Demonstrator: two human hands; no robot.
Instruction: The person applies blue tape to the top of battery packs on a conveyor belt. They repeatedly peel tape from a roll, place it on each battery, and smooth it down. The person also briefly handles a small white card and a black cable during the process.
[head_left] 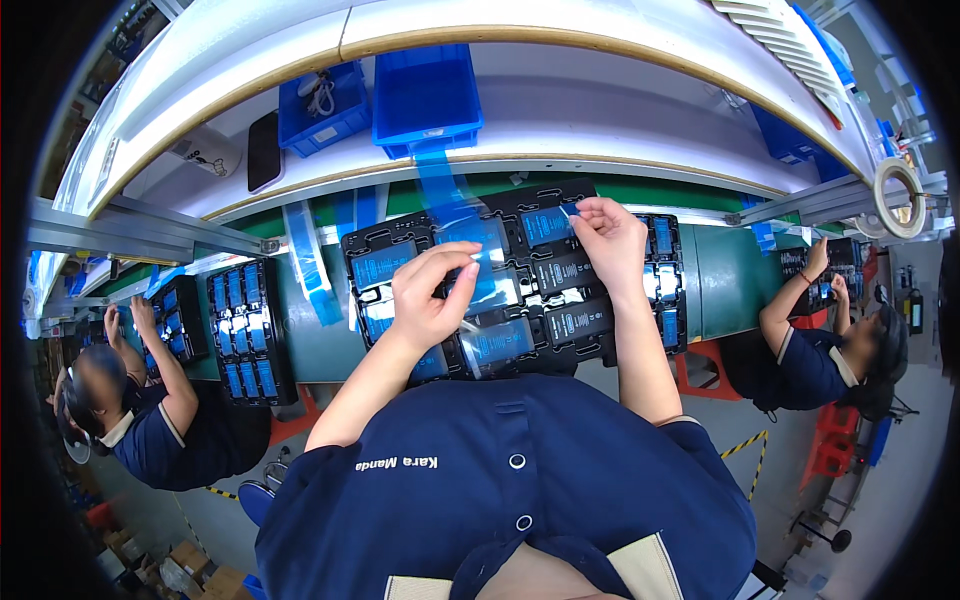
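A black moulded tray (pixel 350 243) lies in front of me, its pockets holding several flat rectangular packs, some blue-faced and some dark, like a dark pack (pixel 578 322). Over its middle column lies glossy clear-blue film (pixel 492 285). My left hand (pixel 432 297) is above the left-middle of the tray, thumb and forefinger drawn together at the film's edge; what they pinch is too small to tell. At the far right corner of a blue pack (pixel 543 227), my right hand (pixel 612 242) closes thumb and forefinger on a small pale bit I cannot make out.
Blue strips (pixel 312 262) hang from the shelf edge left of the tray. On the shelf stand two blue bins (pixel 428 100) and a phone (pixel 264 150). More loaded trays (pixel 243 335) flank mine on the green bench. Co-workers sit left and right; a tape roll (pixel 897 198) hangs right.
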